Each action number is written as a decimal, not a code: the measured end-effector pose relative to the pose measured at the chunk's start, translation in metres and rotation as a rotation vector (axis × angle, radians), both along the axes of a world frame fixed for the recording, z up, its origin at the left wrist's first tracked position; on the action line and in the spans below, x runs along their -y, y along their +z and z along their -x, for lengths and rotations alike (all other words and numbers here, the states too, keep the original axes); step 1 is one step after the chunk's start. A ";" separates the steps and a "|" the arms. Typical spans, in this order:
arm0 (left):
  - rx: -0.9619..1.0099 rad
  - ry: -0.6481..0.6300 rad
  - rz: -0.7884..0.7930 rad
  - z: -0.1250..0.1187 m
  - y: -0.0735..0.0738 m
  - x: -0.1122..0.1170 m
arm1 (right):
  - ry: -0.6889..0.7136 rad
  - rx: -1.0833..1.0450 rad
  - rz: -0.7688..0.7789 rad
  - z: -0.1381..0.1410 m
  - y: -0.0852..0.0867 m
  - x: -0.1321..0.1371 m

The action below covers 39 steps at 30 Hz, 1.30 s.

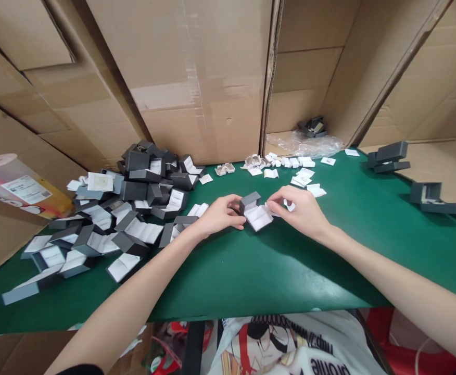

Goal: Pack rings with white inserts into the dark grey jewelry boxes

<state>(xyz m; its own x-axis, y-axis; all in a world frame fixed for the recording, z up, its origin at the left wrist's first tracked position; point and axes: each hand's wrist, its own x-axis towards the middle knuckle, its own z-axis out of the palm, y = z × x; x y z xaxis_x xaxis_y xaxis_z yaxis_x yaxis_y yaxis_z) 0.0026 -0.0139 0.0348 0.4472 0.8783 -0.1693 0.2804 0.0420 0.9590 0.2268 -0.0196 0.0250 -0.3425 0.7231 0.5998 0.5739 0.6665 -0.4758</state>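
Note:
A small grey hinged box (254, 210) with a white lining lies open on the green table (251, 265), near the middle. My left hand (220, 213) grips its left side, fingers curled around the lid edge. My right hand (300, 208) is at its right side, fingers pinched together on a small white insert piece (289, 204) beside the box.
A big heap of open grey boxes (122, 213) covers the table's left. Loose white inserts (290, 169) lie at the back centre, near a clear plastic bag (306, 143). Grey boxes (388, 156) stand at the right. Cardboard sheets (197, 73) wall the back.

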 end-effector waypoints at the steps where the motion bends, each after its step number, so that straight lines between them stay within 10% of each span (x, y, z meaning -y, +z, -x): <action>1: -0.006 -0.008 -0.019 0.001 -0.001 0.000 | -0.006 0.000 0.069 0.002 0.000 0.001; 12: -0.198 -0.130 -0.298 0.001 -0.008 -0.003 | -0.095 -0.039 0.405 0.011 0.000 0.005; 39: -0.327 -0.176 -0.485 -0.004 -0.008 -0.001 | -0.041 -0.115 0.682 0.014 -0.005 -0.007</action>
<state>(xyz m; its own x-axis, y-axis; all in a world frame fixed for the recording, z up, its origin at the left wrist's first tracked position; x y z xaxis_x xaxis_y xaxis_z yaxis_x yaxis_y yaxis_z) 0.0066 -0.0129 0.0267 0.5853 0.8071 0.0781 0.5265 -0.4516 0.7203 0.2131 -0.0124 0.0203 -0.2680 0.9627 0.0373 0.5134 0.1754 -0.8400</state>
